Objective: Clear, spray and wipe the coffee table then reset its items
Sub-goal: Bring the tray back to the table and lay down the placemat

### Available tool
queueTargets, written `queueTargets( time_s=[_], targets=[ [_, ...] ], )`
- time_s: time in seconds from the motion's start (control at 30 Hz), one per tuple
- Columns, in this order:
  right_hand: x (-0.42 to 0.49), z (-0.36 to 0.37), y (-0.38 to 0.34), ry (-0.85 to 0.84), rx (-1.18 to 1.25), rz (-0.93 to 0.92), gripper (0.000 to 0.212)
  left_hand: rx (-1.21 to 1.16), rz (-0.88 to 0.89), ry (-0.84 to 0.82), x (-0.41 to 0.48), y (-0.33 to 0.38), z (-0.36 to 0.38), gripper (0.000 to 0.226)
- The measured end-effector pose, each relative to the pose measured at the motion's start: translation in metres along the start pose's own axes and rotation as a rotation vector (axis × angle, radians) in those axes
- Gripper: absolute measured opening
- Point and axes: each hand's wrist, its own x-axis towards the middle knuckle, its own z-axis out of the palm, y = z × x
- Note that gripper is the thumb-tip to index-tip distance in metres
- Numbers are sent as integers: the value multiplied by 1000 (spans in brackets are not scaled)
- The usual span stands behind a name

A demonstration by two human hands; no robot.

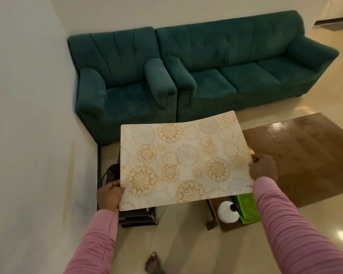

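From my remote seat I see both hands holding one patterned placemat (182, 161) in the air, roughly flat, its far edge bowed slightly upward. The left hand (109, 196) pinches the near left corner, thumb on top and the other fingers tucked beneath. The right hand (263, 169) clamps the right edge, fingers curled round it. Both sleeves are pink. The mat hangs over the floor (182, 240), and its right side reaches over the left end of the brown coffee table surface (305, 155), which shows a glossy, streaked sheen. On the near corner of that surface lies a green cloth (248, 208), with a white round object (227, 211) just beside it; I cannot tell what that object is. A sliver of something yellow (250, 150) peeks out past the mat near the right hand. Under the mat's left part stands a dark rack (137, 216) on the floor. Beyond are a teal armchair (123, 89) and a teal sofa (246, 76), side by side against the wall. A bare foot (153, 262) shows at the bottom.
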Motion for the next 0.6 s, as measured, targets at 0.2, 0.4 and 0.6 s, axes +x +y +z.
queueTargets(
  time_s=[0.2,0.4,0.6],
  targets=[
    [41,-60,78,10,-29,-28,30,-34,-25,-23,-63,-27,80,19],
    [93,-112,140,13,-83,-13,27,-58,-40,-14,-116,-57,161,15],
    [133,-143,180,30,-86,-5,29,-4,-47,-54,-140,-61,222,16]
  ],
)
